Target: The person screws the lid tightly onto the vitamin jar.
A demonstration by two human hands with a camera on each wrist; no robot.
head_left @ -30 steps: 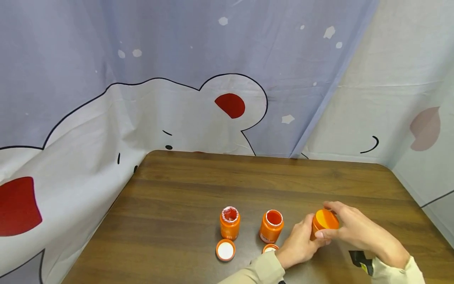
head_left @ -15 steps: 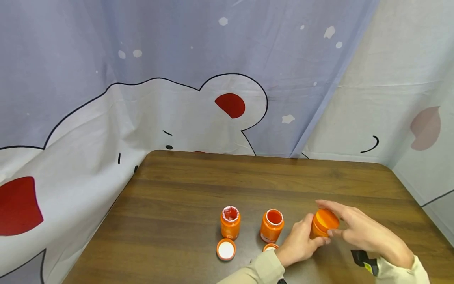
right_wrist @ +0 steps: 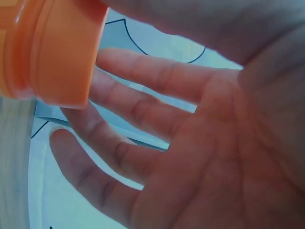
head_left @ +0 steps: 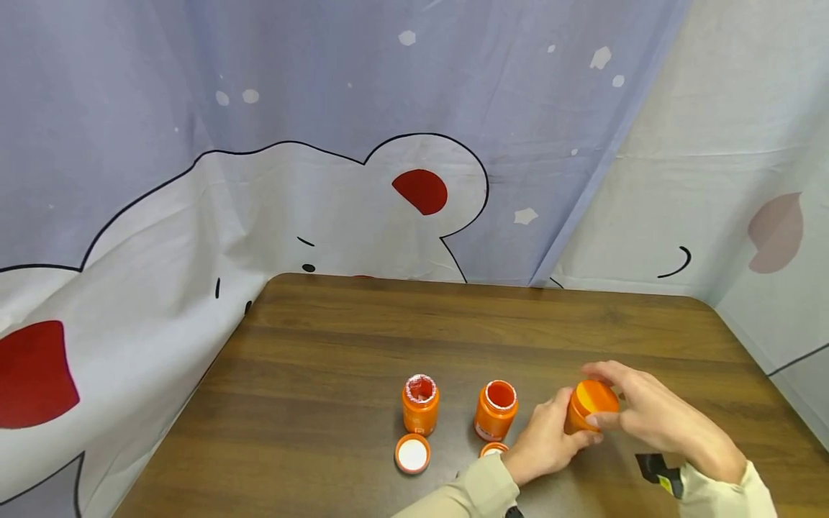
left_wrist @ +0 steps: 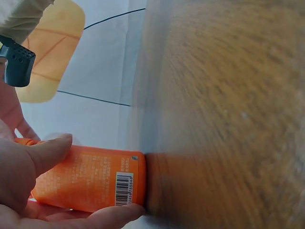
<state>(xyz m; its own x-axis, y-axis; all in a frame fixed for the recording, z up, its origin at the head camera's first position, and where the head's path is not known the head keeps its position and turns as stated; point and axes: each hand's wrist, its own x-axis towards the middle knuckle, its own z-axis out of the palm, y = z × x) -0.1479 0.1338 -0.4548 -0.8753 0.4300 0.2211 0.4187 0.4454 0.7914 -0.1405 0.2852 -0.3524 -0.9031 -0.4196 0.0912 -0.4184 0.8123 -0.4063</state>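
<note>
My left hand point(head_left: 546, 440) grips an orange plastic bottle point(left_wrist: 90, 176) round its body, thumb on one side and fingers on the other. The bottle stands upright, its base right at the table surface, and a barcode label shows in the left wrist view. On its top sits an orange lid point(head_left: 596, 398). My right hand point(head_left: 667, 417) holds this lid from the right, with the thumb at its near side and curved fingertips at the far side. In the right wrist view the lid point(right_wrist: 66, 57) fills the upper left, the palm facing it.
Two uncapped orange bottles stand to the left, one nearer the middle point(head_left: 419, 414) and one closer to my left hand point(head_left: 496, 411). A lid point(head_left: 412, 455) lies white side up before the first; another lid point(head_left: 494, 448) is partly hidden by my left sleeve. A printed curtain point(head_left: 324, 108) hangs behind the wooden table point(head_left: 311, 403).
My right fingers lifted slightly off the lid's side and swung round, then closed back on it with the thumb now farther forward. My left hand and the bottle have stayed in place.
</note>
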